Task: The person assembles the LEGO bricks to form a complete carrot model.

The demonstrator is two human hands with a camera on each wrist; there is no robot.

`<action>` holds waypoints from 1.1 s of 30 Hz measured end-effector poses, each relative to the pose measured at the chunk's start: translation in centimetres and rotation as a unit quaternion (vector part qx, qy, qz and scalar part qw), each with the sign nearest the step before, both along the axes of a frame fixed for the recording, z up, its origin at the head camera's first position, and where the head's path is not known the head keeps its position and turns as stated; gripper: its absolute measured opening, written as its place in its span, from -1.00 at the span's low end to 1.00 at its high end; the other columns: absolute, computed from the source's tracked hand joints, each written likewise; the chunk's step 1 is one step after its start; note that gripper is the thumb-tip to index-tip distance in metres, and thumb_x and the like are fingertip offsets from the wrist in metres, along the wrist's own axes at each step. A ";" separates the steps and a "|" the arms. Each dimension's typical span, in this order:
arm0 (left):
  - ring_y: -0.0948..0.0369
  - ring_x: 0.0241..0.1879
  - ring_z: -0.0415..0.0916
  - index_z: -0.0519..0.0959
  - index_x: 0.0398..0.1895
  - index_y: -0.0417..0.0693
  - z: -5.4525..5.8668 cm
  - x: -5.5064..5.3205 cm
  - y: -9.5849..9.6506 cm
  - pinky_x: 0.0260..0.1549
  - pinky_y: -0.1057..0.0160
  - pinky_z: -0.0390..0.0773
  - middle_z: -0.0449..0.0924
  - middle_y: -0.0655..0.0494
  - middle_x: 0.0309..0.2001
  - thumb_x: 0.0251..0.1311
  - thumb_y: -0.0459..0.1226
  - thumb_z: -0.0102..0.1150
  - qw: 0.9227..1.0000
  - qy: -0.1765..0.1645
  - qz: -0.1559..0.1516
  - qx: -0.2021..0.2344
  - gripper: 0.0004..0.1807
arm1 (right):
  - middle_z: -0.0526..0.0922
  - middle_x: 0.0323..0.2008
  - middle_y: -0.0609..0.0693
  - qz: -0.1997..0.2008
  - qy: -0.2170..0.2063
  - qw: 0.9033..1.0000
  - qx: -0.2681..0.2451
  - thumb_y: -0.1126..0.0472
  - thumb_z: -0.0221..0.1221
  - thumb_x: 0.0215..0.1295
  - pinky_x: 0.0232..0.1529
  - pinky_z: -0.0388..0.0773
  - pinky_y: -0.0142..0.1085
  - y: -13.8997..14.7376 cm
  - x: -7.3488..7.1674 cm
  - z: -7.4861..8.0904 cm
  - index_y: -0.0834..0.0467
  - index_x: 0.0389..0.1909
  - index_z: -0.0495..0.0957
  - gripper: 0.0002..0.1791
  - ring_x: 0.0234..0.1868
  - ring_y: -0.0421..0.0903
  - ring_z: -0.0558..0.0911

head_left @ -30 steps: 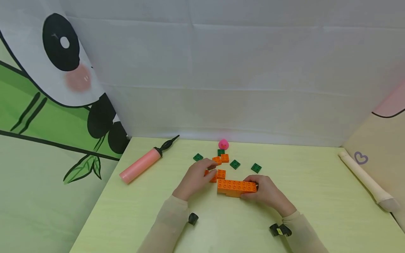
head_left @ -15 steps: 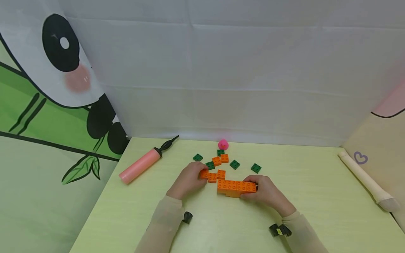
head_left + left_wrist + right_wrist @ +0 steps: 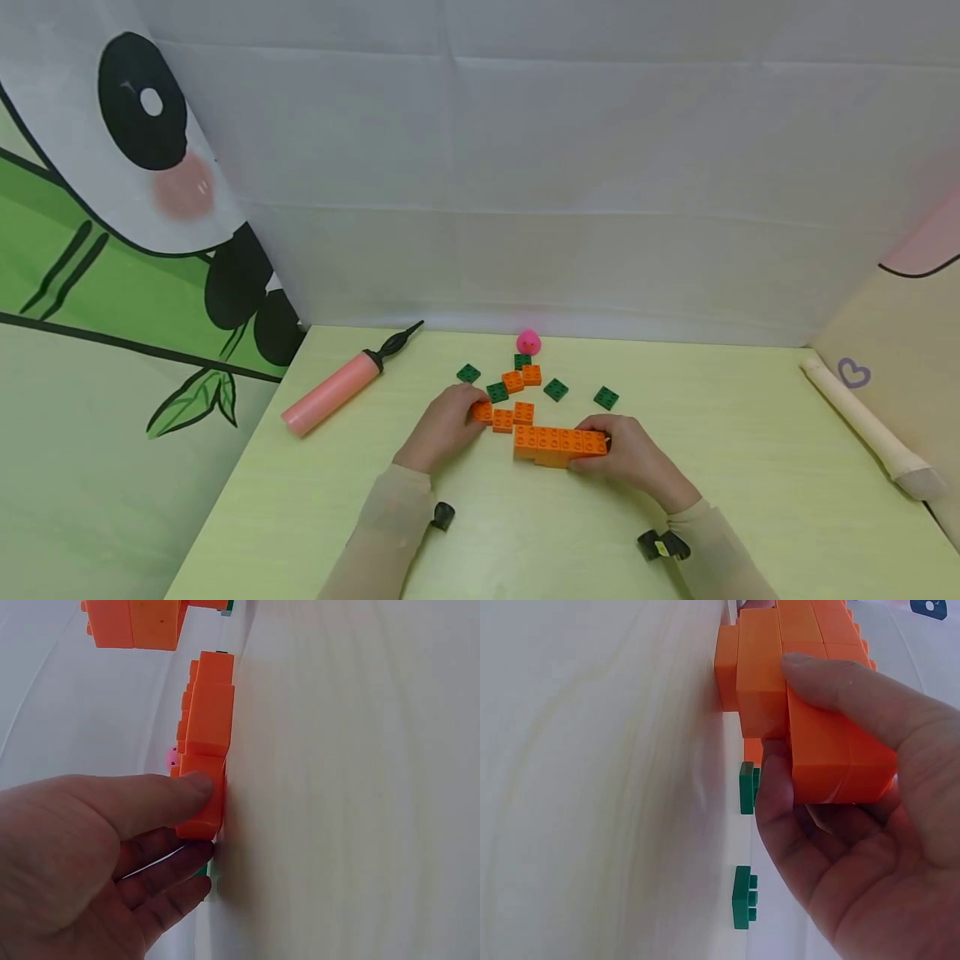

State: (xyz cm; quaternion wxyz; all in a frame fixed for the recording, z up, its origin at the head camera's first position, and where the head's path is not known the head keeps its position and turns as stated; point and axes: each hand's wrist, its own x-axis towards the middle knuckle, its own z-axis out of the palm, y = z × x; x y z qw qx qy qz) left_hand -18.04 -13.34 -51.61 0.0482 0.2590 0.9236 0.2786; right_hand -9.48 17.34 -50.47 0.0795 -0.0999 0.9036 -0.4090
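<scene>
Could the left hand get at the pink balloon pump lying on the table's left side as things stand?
Probably yes: the pink cylindrical balloon pump lies to the left of the left hand with only bare table between. But that hand now grips a small orange plastic brick, so it would have to let go first.

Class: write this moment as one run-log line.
left hand: pinches small orange brick | right hand: grips long orange block | green plates: loose on table

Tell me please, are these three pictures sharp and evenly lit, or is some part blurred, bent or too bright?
Head view: even soft light, faint shadows, the table edges splay wide; the orange block bar is sharp. Left wrist view: the left hand looks soft, the backdrop washed out. Right wrist view: the right hand is large and slightly soft, the table grain clear.
</scene>
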 end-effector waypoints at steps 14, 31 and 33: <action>0.13 -0.03 0.56 0.65 0.15 -0.09 2.0 0.1 0.3 0.10 0.08 0.58 0.59 0.11 0.05 0.35 -0.21 0.40 0.999 0.010 -0.010 0.044 -0.65 | 0.69 -0.13 -0.10 -0.004 0.002 1.000 0.004 0.12 0.59 0.10 -0.03 0.57 -0.11 -0.2 0.1 0.3 0.12 -0.05 0.72 -0.59 -0.15 -0.09 0.57; 0.23 -0.06 0.52 0.66 0.09 0.00 4.4 3.0 3.3 0.04 0.22 0.59 0.59 0.24 0.01 0.32 -0.20 0.40 0.989 0.025 -0.117 0.091 -0.69 | 0.69 -0.18 -0.15 0.010 0.028 1.000 0.008 0.09 0.59 0.10 -0.11 0.58 -0.19 0.0 0.0 0.0 0.08 -0.11 0.73 -0.63 -0.20 -0.12 0.57; 0.25 -0.11 0.49 0.66 0.09 0.01 4.3 3.2 3.6 -0.02 0.25 0.57 0.58 0.25 -0.03 0.32 -0.20 0.40 0.988 0.027 -0.123 0.085 -0.69 | 0.69 -0.19 -0.15 0.011 0.031 0.999 0.008 0.08 0.59 0.10 -0.12 0.57 -0.19 0.0 0.0 0.0 0.08 -0.11 0.73 -0.63 -0.20 -0.12 0.57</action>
